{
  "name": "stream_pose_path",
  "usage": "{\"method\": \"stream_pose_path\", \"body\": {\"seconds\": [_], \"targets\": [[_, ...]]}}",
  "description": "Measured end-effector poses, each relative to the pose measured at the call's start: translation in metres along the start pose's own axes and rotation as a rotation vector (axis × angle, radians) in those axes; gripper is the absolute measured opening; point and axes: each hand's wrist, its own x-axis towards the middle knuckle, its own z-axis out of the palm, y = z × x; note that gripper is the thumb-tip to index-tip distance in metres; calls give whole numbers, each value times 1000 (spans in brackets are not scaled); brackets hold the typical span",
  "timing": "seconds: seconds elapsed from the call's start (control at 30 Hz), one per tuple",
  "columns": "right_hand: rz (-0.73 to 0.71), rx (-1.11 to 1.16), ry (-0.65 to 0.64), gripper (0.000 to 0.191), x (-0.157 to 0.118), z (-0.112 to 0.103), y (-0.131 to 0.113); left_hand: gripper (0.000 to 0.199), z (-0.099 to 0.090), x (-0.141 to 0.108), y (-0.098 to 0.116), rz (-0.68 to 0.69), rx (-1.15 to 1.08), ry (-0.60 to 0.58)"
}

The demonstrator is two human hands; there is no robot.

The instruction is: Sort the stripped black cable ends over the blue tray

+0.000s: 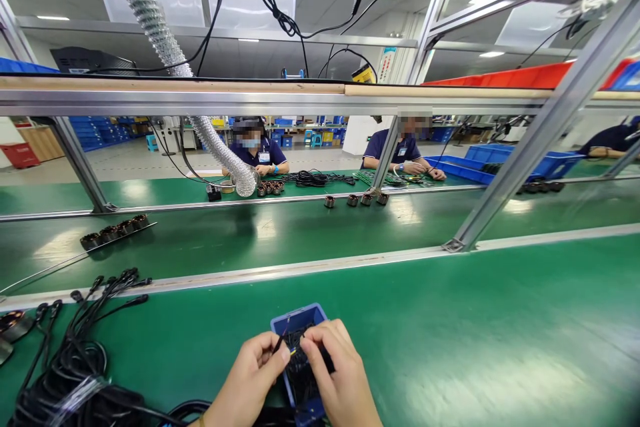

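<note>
Head view has us at what looks like a fine fingertip step on a cable end. Our left hand (247, 377) pinches a thin black cable (281, 341) whose blue and yellow wire tips (293, 351) show beside the thumb; our right hand (343, 367) is closed at the fingertips just beside them, perhaps on a small dark piece, but we cannot tell. Both hands are above the blue bin (300, 311), which holds black pieces and stands on the bench (475, 320), short of its far edge. Toward the bench's left edge lies a bundle of black cables (75, 380). Any next move, we judge, calls for steady pinches and exposed tips kept apart.
</note>
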Motion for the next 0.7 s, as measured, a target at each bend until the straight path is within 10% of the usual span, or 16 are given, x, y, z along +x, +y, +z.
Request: {"method": "stream_pose_path", "body": {"seconds": [0.5, 0.7], "targets": [[-232, -111, -151, 22, 6, -9, 3, 48, 0, 1, 6, -41, -44, 35], [-122, 13, -135, 20, 5, -10, 3, 47, 1, 0, 8, -61, -42, 7]]}}
